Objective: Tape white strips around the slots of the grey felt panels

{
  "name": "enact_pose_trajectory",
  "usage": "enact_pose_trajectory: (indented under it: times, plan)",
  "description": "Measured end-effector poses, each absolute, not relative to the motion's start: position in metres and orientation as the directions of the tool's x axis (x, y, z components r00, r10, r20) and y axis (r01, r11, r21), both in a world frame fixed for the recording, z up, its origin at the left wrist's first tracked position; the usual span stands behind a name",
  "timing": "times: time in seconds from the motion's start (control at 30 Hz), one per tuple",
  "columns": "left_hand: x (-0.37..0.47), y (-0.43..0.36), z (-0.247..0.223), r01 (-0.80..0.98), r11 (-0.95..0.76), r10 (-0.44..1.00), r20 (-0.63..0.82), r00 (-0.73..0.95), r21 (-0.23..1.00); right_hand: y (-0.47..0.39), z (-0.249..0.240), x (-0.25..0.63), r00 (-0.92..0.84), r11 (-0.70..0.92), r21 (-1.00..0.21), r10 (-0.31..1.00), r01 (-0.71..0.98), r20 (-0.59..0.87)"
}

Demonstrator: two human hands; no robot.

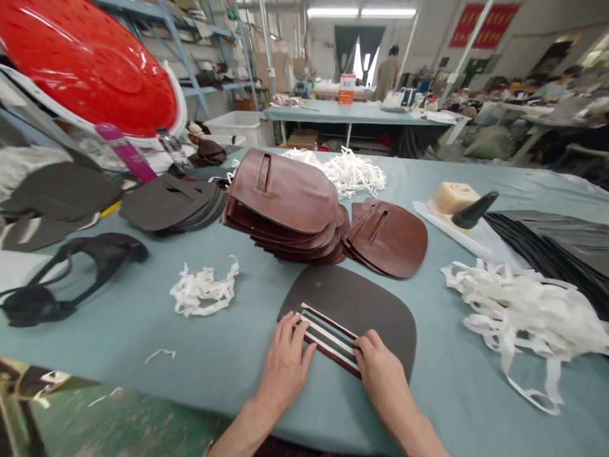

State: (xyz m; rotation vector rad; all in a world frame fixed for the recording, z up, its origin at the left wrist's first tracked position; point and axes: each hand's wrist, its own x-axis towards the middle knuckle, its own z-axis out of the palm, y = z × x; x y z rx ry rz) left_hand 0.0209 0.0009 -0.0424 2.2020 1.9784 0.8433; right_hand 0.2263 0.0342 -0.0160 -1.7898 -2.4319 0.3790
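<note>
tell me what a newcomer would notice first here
Probably the glossy red oval at the upper left, the largest patch of red. Next, the brown stack near the centre, with a white tangle behind it. Nearer, the left hand and right hand touch white strips on a dark panel.

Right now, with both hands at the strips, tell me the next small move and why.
I'd press along the white strips with the right hand, keeping the left hand as an anchor: the hands sit at opposite ends, leaving the middle stretch uncovered above the dark grey rounded panel.
</note>
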Motion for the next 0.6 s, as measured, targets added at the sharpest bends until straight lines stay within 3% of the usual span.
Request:
enact_pose_trajectory:
  times: [0.1, 0.23, 0.6]
  plan:
    - [0.018, 0.001, -0.040, 0.869, -0.174, 0.940, 0.341, 0.006, 0.463, 0.042, -0.012, 0.219, -0.301, 0.289, -0.119, 0.948, 0.950, -0.105]
    - [0.015, 0.001, -0.040, 0.835, -0.176, 0.936, 0.350, -0.022, 0.521, 0.045, -0.005, 0.216, -0.360, 0.358, -0.045, 0.931, 0.933, -0.062]
    - [0.015, 0.002, -0.041, 0.833, -0.170, 0.935, 0.354, -0.032, 0.526, 0.041, -0.011, 0.196, -0.325, 0.326, -0.089, 0.945, 0.941, 0.025]
